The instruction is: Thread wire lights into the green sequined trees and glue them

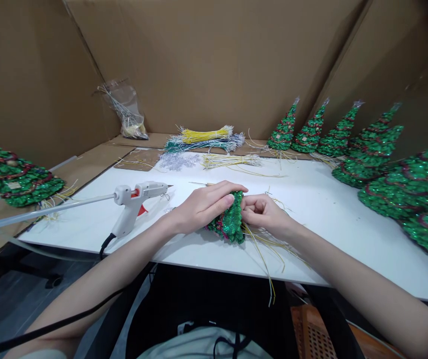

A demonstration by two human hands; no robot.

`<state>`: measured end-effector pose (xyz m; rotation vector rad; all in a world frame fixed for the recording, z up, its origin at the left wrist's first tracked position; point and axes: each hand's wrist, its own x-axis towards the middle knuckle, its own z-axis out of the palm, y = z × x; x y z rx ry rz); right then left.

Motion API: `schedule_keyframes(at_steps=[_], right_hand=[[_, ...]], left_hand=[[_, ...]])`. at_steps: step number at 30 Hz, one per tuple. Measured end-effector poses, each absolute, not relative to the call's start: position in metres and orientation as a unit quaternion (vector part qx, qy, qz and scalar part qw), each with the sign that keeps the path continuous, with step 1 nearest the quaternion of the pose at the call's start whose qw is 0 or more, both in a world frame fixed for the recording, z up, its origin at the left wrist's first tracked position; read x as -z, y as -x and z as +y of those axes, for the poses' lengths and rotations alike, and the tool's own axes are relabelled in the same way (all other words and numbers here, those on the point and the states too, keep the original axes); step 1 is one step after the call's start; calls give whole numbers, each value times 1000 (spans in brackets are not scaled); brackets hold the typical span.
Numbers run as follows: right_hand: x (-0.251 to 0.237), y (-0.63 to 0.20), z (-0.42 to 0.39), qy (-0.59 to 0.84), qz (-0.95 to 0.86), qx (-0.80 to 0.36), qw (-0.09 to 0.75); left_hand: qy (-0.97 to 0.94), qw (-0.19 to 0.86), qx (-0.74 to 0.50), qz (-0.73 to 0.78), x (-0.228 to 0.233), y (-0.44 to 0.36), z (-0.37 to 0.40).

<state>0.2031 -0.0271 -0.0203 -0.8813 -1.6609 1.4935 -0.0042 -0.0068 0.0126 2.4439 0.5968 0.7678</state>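
Head view, centre of frame: left hand (208, 204) laid palm-down over a small green glitter tree (230, 222) lying on its side on the white table (333, 214), fingers curled round its upper flank, apparently to pin it so it cannot roll. Right hand (262, 209) closed at the tree's right end, fingertips pinching something small there; what exactly is pinched I cannot tell, likely one of the thin yellow wires (262, 249) that trail out from the tree's base and hang over the near table edge. Hands nearly touching, tree between them. Left of centre: white glue gun (135, 199) propped on its stand, nozzle pointing right toward the hands, glue stick (42, 212) jutting left out of its back, black cord dropping off the table edge; parked within reach of the left hand, tip held off the surface. Upper centre: bundles of yellow and teal wires (206, 139) stacked along the back, a looser pale bundle (230, 160) in front. Upper left: clear plastic bag (126, 109) leaning on the cardboard wall (214, 60). Right side, upper to lower: a row of finished trees (352, 139) lying tips toward the wall, kept away from the working spot. Far left: one more tree (15, 177) on the cardboard ledge.
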Motion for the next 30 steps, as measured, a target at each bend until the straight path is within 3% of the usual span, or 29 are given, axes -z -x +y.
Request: schedule_keyframes(at_steps=[30], right_hand=[[19, -199, -28, 331, -633, -583, 386]], left_hand=[[-913, 257, -274, 159, -10, 9, 0]])
